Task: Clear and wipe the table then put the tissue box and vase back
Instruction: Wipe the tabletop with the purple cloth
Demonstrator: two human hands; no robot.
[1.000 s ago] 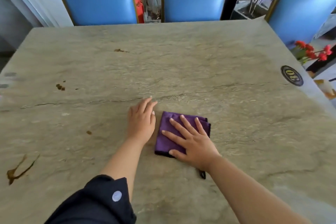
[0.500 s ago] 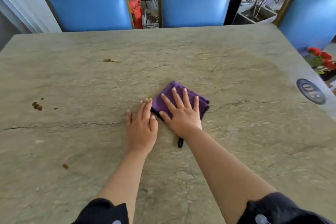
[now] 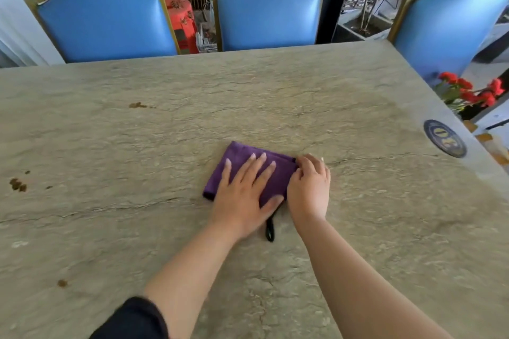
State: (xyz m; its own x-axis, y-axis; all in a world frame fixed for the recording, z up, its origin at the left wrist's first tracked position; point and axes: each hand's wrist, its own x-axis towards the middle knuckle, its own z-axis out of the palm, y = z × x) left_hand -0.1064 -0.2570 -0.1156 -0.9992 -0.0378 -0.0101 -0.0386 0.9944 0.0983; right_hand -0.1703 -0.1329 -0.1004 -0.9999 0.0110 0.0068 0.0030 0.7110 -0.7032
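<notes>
Purple cloth [image 3: 249, 170], folded, lies flat at about the middle of the stone desk [image 3: 358, 215]. A black loop [image 3: 269, 231] sticks out from its near edge, toward 6 o'clock.

Left hand [image 3: 242, 195] rests on top of the cloth, palm down, fingers straight and spread, pointing toward 12–1 o'clock, thumb out to 3 o'clock along the cloth's near edge. It presses, no curl around the fabric.

Right hand [image 3: 309, 187] is just beside the left, at 3 o'clock of the cloth, touching its right edge. Fingers bent down at the knuckles; whether they pinch the cloth's edge cannot be told from this angle.

Brown stains on the desk: one smear [image 3: 139, 105] at 10–11 o'clock from the cloth, a cluster of spots [image 3: 18, 184] far out at 9 o'clock, a single spot [image 3: 62, 282] at 8 o'clock.

Round dark sticker [image 3: 444, 138] near the desk's right edge, 2–3 o'clock. Red flowers [image 3: 472, 92] show just past that edge.

Three blue chairs with gold frames: two at 12 o'clock [image 3: 102, 16] [image 3: 268, 7], one at the 2 o'clock corner [image 3: 451, 22]. Tissue box not seen.
</notes>
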